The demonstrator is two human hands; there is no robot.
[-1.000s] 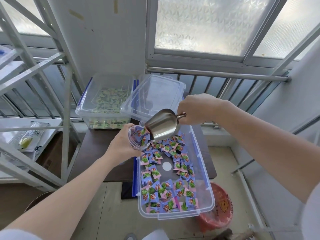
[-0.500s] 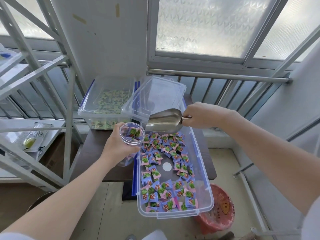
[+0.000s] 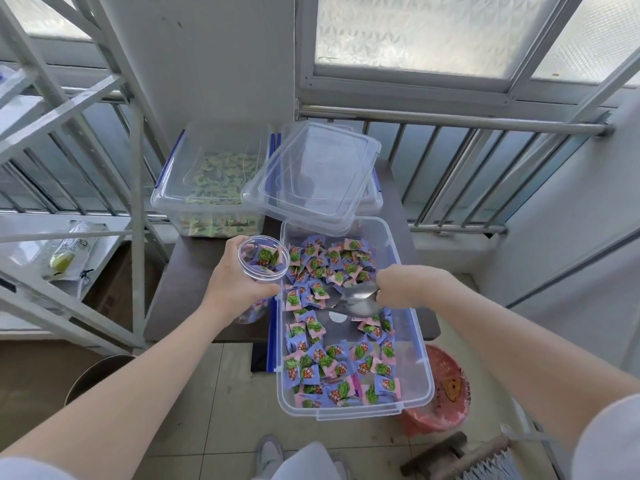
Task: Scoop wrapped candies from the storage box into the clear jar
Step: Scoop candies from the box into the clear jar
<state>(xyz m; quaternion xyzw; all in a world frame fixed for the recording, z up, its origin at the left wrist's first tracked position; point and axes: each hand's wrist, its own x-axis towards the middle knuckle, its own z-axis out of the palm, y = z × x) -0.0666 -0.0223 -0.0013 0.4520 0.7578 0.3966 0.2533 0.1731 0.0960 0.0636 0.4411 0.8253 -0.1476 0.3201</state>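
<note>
My left hand [image 3: 235,282] grips the clear jar [image 3: 264,258], upright beside the left rim of the storage box, with several wrapped candies showing at its mouth. The clear storage box [image 3: 424,358] sits on the dark table and overhangs its front edge; blue, pink and green wrapped candies [image 3: 332,372] cover most of its floor. My right hand [image 3: 407,285] is down inside the box, closed on the handle of the metal scoop [image 3: 356,301]. The scoop lies low among the candies, bowl pointing left.
The box's clear lid [image 3: 311,174] leans at the back. A second clear box [image 3: 211,178] with green candies stands at the back left. A white metal rack [image 3: 135,188] is to the left, a railing [image 3: 450,123] behind, a red basket [image 3: 446,389] on the floor at right.
The scoop has dropped from beside the jar's mouth down into the storage box among the candies. The jar has stayed beside the box's left rim, now upright.
</note>
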